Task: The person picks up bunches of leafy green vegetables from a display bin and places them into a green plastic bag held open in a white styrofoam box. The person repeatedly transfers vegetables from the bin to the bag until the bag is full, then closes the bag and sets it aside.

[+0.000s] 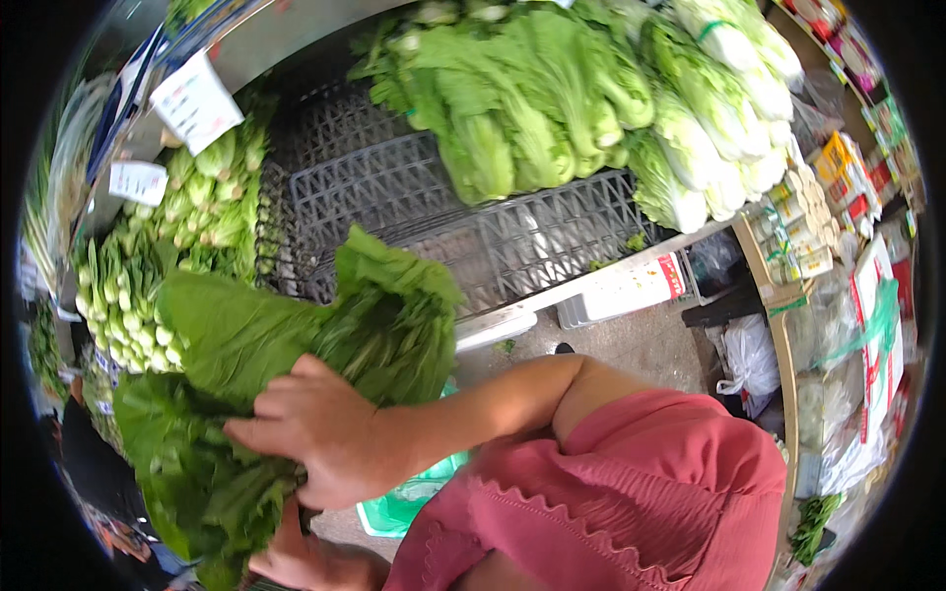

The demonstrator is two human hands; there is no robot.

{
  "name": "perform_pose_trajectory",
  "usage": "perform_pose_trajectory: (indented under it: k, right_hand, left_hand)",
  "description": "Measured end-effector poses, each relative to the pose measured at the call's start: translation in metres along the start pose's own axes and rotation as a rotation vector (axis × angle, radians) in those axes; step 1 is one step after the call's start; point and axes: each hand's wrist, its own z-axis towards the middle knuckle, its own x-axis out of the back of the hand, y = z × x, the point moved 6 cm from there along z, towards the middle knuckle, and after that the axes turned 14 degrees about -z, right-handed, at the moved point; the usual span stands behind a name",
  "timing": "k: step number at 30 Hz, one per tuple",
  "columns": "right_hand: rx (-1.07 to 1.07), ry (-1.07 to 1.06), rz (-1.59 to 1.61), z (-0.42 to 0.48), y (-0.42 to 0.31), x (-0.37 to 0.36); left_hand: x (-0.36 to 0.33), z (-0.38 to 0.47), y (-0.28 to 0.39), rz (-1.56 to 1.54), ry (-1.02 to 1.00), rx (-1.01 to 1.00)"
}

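A big bunch of dark green leafy vegetable (244, 332) spreads out in front of me, its broad leaves fanned wide. My right hand (318, 428) grips it from above, fingers pressed into the leaves near the middle. Below, at the bunch's lower edge, my left hand (310, 558) holds it too, partly covered by leaves. The stems are mostly hidden by the hands. Under my right forearm shows a basket lined with a green plastic bag (399, 510), its contents hidden.
Black plastic crates (369, 177) line the display, with leafy mustard-type greens (517, 103) and napa cabbages (695, 140) at the back. Bok choy (126, 295) fills the left, beneath paper signs (196, 103) bearing writing. A wooden shelf (783, 369) with packaged goods stands right. Someone in dark clothing (96, 451) is at lower left.
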Motion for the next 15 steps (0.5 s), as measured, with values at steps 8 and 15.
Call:
perform_pose_trajectory:
  k: [8, 15]
  right_hand:
    - [-0.380, -0.117, -0.110, -0.021, 0.102, 0.176]
    - [-0.964, -0.069, 0.214, -0.069, 0.243, 0.263]
  left_hand:
    - [-0.205, -0.053, 0.000, -0.031, -0.685, 0.282]
    - [-0.366, -0.098, -0.111, -0.061, -0.957, 0.674]
